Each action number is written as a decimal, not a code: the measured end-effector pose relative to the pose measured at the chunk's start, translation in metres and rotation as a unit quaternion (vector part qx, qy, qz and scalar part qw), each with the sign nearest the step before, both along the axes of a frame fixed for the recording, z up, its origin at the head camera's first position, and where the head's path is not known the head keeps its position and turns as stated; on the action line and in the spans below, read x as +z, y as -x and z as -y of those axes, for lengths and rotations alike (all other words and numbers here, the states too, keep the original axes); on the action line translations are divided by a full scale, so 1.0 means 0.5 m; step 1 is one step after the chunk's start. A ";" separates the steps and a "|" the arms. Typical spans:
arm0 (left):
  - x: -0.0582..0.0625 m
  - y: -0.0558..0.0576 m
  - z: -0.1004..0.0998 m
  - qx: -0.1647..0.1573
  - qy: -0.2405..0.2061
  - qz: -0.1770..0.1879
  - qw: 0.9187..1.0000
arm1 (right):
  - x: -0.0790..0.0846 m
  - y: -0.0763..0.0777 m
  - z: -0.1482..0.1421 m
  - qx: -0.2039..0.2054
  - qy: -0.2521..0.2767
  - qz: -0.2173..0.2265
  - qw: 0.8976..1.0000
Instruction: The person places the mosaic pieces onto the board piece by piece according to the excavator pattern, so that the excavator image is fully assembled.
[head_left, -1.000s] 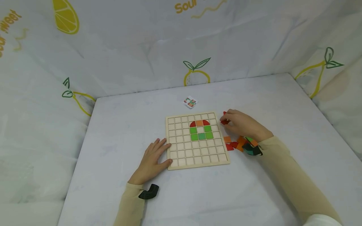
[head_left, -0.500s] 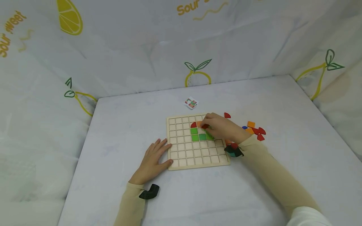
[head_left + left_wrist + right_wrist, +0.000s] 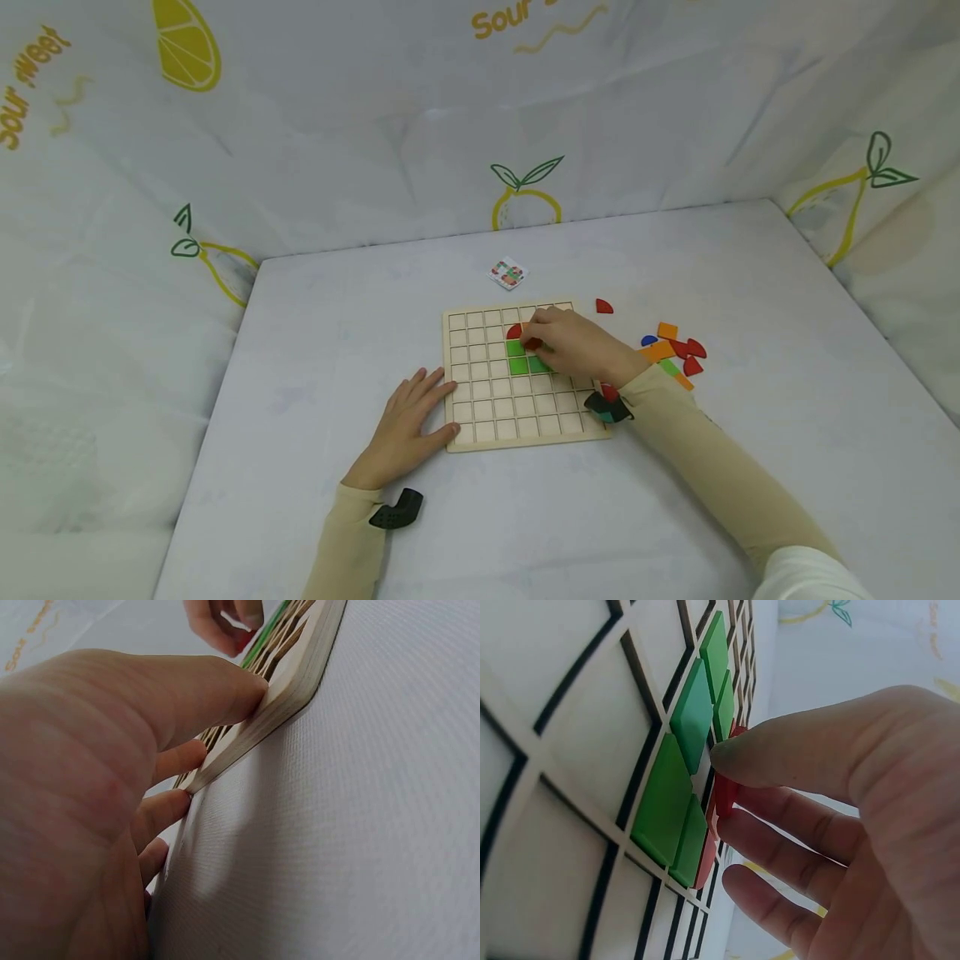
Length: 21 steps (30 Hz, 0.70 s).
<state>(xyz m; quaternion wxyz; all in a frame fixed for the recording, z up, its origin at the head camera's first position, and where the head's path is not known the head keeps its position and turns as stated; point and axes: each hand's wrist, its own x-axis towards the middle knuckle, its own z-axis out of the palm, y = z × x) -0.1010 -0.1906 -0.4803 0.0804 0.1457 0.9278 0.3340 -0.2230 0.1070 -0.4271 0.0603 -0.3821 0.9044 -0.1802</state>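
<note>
My right hand [image 3: 579, 343] pinches a red tile [image 3: 725, 793] between thumb and fingers over the wooden grid board [image 3: 495, 408]. In the right wrist view, the tile stands on edge beside a bare cell among green tiles [image 3: 664, 799] and a teal tile [image 3: 692, 716]. A red quarter-circle tile [image 3: 514, 332] lies in a cell above them; part of the pattern is hidden by my right hand. My left hand [image 3: 405, 433] rests at the board's left edge, its thumb and fingertips touching the rim [image 3: 300, 682], fingers spread.
Several loose tiles lie right of the board: orange [image 3: 667, 331], red [image 3: 696, 347], light green [image 3: 670, 367] and blue [image 3: 649, 341]. A single red quarter-circle [image 3: 604, 307] sits nearer the board's upper right corner. Behind the board lies a small pattern card [image 3: 507, 273].
My right hand has come left from the loose tiles to the board, carrying a red tile, and moved slightly farther left over the pattern. My left hand has stayed at the board's edge.
</note>
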 end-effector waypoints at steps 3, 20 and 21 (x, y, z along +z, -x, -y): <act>0.002 0.000 0.000 0.000 -0.001 0.002 1.000 | -0.002 0.001 -0.001 0.000 -0.004 0.003 1.000; 0.005 0.000 -0.001 0.003 -0.001 0.007 1.000 | -0.002 0.002 -0.005 0.005 -0.015 0.002 1.000; 0.005 0.000 -0.002 0.003 0.000 0.006 1.000 | -0.001 0.003 -0.007 0.002 -0.013 0.004 1.000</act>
